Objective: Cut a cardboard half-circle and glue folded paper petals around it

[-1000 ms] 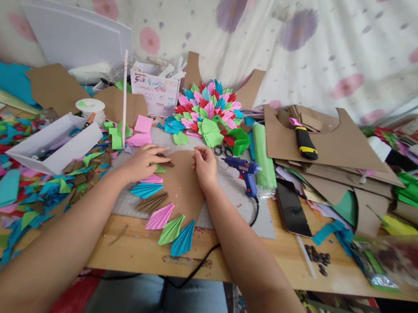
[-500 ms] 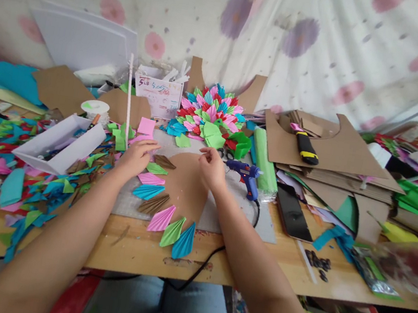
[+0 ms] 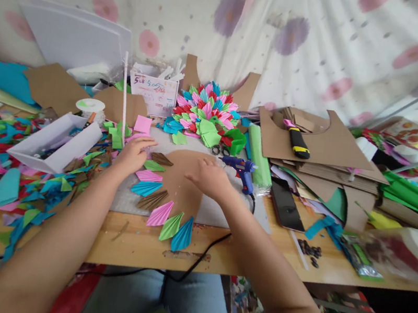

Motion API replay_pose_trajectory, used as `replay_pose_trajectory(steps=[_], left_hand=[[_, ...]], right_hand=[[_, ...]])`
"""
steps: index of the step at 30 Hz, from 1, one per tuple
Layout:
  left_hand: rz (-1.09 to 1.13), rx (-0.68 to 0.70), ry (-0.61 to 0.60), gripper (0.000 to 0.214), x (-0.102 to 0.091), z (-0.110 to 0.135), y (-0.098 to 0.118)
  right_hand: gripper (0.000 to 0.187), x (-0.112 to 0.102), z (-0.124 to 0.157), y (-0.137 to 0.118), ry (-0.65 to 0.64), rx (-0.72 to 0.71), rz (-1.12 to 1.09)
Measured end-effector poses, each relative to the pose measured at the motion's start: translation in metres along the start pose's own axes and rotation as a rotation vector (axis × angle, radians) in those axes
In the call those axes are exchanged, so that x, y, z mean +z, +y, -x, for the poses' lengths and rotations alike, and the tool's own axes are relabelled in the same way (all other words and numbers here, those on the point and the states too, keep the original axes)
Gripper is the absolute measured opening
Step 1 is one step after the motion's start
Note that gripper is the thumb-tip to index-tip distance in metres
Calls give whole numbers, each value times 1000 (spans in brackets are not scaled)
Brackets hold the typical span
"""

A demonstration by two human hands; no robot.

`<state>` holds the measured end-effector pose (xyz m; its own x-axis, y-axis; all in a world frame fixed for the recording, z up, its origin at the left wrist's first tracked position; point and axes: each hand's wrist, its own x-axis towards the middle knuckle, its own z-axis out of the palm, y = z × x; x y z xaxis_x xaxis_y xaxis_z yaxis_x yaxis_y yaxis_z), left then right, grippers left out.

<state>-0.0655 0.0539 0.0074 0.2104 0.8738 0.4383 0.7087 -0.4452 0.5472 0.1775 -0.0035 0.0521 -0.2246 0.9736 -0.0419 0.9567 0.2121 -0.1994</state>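
A rounded piece of brown cardboard [image 3: 185, 182] lies on a grey mat [image 3: 126, 204]. Pleated paper fans in pink, green, blue and brown line its left and lower edge, among them a blue fan [image 3: 182, 234] at the bottom. My right hand [image 3: 208, 175] rests on the cardboard's right side, fingers spread and holding nothing. Left of the topmost brown fan [image 3: 162, 158], my left hand [image 3: 133, 154] has its fingers stretched out beside pink paper. A blue glue gun [image 3: 241, 169] lies just right of my right hand.
Behind stands a mound of colourful pleated fans [image 3: 206, 108]. At left are a white box [image 3: 55, 145] and heaped paper scraps [image 3: 55, 190]. To the right lie a green roll [image 3: 258, 156], a phone [image 3: 286, 203] and stacked cardboard [image 3: 314, 141] bearing a yellow-black cutter [image 3: 299, 143].
My right hand has come down flatter onto the cardboard, its fingers spreading from a bent, closer pose. My left hand stays near the same spot. The view has shifted slightly.
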Motion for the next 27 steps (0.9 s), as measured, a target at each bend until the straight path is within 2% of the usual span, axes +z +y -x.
replay_pose_trajectory(steps=[6,12,21,27], left_hand=[[0,-15,14,48,1,0,-2],[9,-48,18,49,4,1,-7],[47,-59,40,45,3,2,-6],[48,-38,103,37,1,0,-5]], right_hand=[[86,22,3,7,-93,-41,74],[90,19,-1,12,-175,-185,1],[90,20,-11,13,-179,-304,-98],[90,17,-27,27,-197,-379,-190]])
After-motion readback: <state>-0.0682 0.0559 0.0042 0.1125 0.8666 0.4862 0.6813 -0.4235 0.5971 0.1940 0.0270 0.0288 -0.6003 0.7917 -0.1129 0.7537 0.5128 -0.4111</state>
